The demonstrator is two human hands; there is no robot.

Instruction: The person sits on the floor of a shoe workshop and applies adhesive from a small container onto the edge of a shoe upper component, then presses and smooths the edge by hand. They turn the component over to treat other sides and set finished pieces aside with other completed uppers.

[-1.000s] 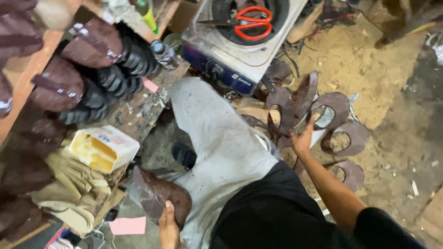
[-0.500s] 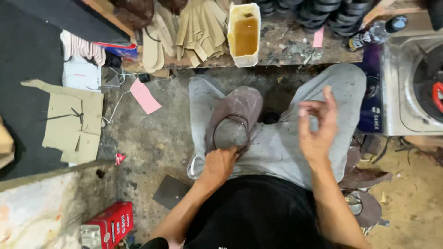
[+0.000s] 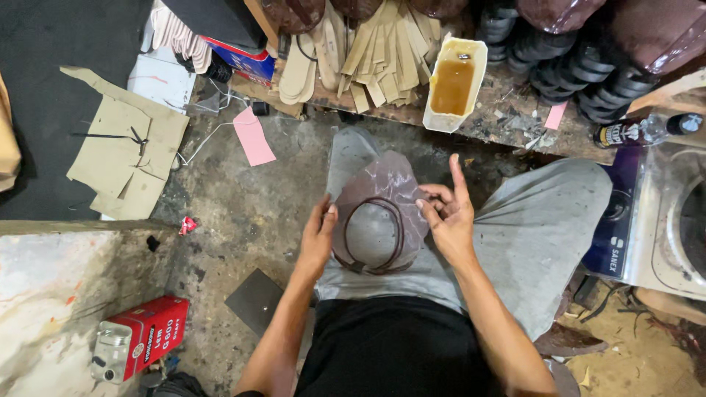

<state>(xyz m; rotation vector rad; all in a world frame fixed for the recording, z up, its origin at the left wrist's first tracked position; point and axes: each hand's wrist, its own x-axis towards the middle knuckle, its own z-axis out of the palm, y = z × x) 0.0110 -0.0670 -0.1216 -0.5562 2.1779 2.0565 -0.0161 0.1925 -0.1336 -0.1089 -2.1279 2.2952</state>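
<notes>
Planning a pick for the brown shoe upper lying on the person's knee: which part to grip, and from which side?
Best bet: the side edges of the brown leather shoe upper, beside its oval opening, coming in from left and right. It lies draped flat over the grey-trousered knee, opening up, so only thin edges offer a pinch. The left hand and right hand already flank it there. The toe end looks smooth and domed, harder to pinch.

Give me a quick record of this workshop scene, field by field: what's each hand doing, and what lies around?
Left hand: fingers on the left edge of the brown shoe upper
Right hand: pinching the upper's right edge
Upper: lying on the person's grey-trousered knee
Bench: white tub of amber liquid, tan insole pieces
Floor: pink paper slip, red tin
</notes>
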